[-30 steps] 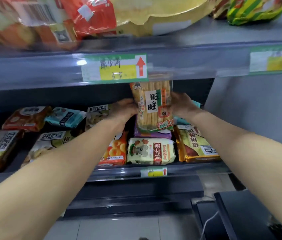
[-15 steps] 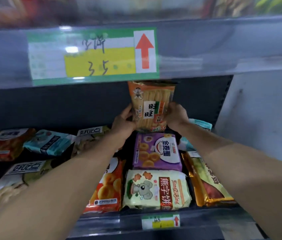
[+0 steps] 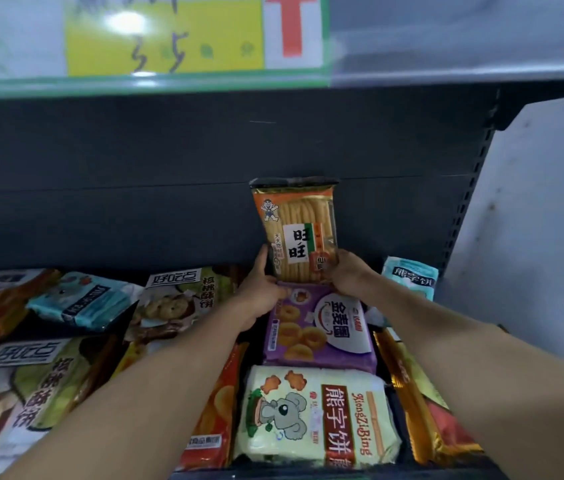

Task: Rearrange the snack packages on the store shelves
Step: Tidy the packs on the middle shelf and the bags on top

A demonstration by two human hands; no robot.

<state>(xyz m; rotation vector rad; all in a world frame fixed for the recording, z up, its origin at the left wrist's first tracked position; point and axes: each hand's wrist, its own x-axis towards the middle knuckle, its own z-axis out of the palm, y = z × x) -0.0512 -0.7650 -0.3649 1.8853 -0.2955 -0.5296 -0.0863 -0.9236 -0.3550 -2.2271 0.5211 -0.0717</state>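
An orange rice cracker pack (image 3: 296, 230) stands upright at the back of the shelf, against the dark back panel (image 3: 135, 188). My left hand (image 3: 261, 292) grips its lower left edge and my right hand (image 3: 348, 273) grips its lower right corner. Just in front of it lies a purple ring-biscuit pack (image 3: 322, 327). A pale yellow koala-biscuit pack (image 3: 315, 417) lies nearest the shelf front.
Walnut-cookie packs (image 3: 176, 299) and a teal pack (image 3: 83, 303) lie to the left. A red-orange pack (image 3: 214, 420) sits under my left forearm. A gold pack (image 3: 426, 403) and a teal pack (image 3: 410, 275) lie on the right. The upper shelf edge carries a price tag (image 3: 169, 39).
Both hands have carried the rice cracker pack deeper into the shelf, from above the purple pack to the back panel. The view has moved closer in under the upper shelf.
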